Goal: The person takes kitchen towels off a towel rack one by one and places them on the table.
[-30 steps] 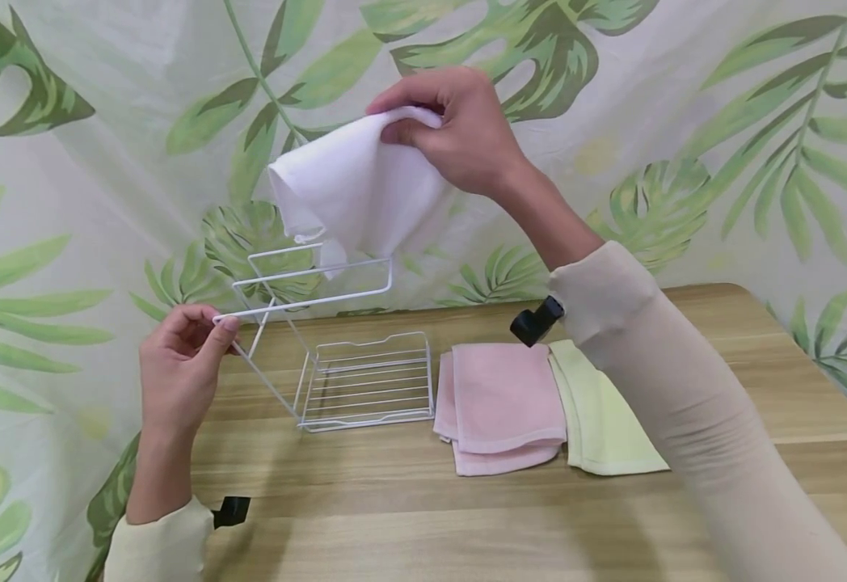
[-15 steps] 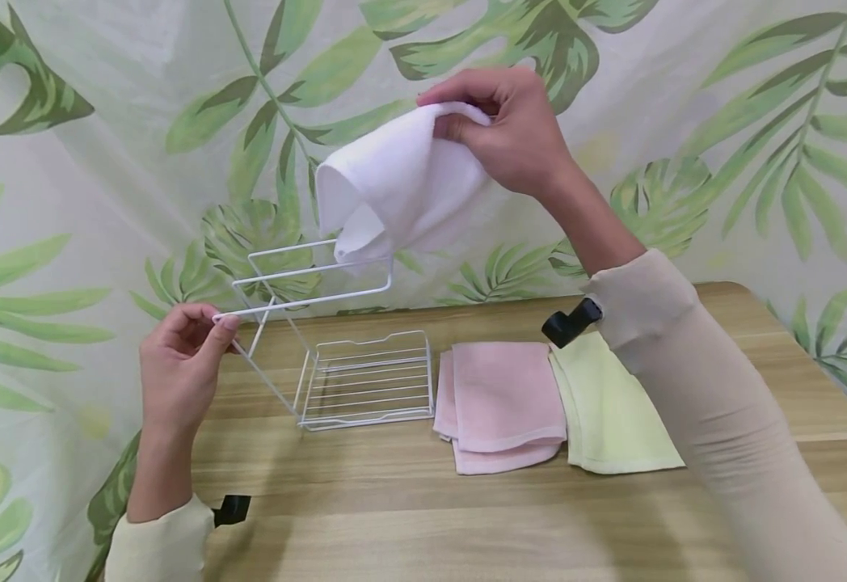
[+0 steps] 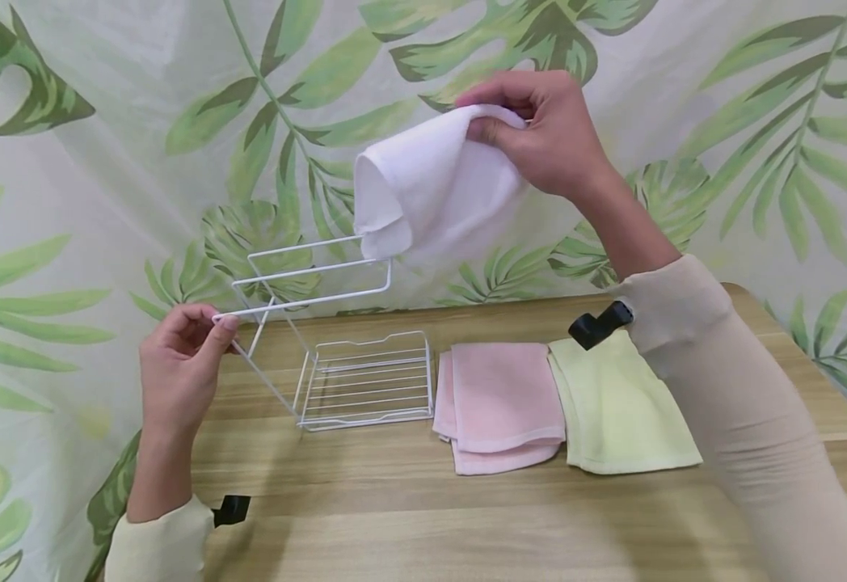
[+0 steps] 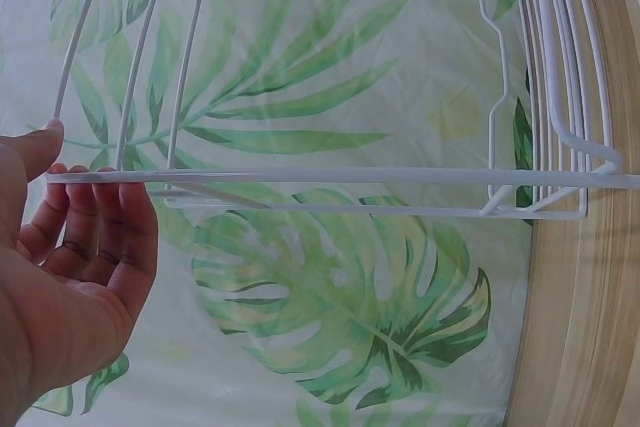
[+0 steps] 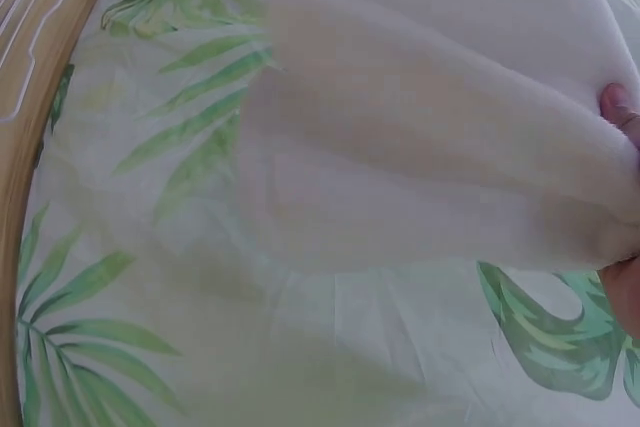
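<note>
A white wire rack [image 3: 336,356] stands on the wooden table [image 3: 409,517], its top bars reaching left. My left hand [image 3: 183,356] pinches the end of one top bar; the left wrist view shows that hand [image 4: 70,267] with thumb and curled fingers at the white wire rack [image 4: 350,179]. My right hand [image 3: 540,133] holds a white cloth [image 3: 434,190] in the air above and right of the rack's top bars, its lower corner just at the bars' right end. The white cloth [image 5: 440,117] fills the right wrist view, with a fingertip [image 5: 620,107] at its edge.
A folded pink cloth [image 3: 499,404] and a pale green cloth [image 3: 616,404] lie side by side on the table to the right of the rack. A leaf-print curtain [image 3: 103,121] hangs close behind and around the table.
My right hand has carried the white cloth to the right, off the rack's top bars. The left hand and the rack have stayed still.
</note>
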The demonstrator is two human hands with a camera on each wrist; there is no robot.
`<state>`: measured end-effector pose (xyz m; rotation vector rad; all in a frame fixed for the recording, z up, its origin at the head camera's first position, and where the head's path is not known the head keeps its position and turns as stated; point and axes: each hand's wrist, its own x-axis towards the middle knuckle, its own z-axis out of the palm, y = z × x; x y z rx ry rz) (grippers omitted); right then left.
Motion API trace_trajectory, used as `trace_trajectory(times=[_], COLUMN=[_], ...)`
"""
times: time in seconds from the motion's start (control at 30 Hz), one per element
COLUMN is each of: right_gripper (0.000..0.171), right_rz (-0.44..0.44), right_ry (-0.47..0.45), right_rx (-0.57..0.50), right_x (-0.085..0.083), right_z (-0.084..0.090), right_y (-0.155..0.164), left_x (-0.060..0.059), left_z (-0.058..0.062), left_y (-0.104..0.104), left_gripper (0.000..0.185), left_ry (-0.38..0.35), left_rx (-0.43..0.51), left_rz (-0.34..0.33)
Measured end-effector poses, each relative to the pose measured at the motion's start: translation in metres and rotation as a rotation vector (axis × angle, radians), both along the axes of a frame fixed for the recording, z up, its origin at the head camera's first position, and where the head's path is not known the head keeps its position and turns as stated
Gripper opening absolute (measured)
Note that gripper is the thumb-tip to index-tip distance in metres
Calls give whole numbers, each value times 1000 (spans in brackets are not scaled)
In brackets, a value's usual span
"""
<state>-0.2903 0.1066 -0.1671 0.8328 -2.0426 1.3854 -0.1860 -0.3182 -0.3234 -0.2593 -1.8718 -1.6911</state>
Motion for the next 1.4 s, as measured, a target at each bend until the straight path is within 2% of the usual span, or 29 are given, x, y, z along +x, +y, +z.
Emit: trace_trajectory(times=[0.27,0.47,0.77,0.97,1.4], right_gripper=[14,12,16,13,14], right_rz=[-61,-71,-100,-87,-112], right_ry=[-54,-59,-207,-219,-259], right_rx=[90,111,286,366,454], right_x=[2,6,15,20,33], right_z=[-4,-7,-17,-25,-48], right_y=[23,43,69,81,116], left_x=[-1,-1,-1,0,1], left_z=[-1,0,0,-1,1], left_y=[0,1,1,1,1], left_gripper=[11,10,11,10,10], left_ry=[12,5,2,-3,-6], left_rx=[9,6,13,13,-16], left_rz=[-4,3,3,2,13])
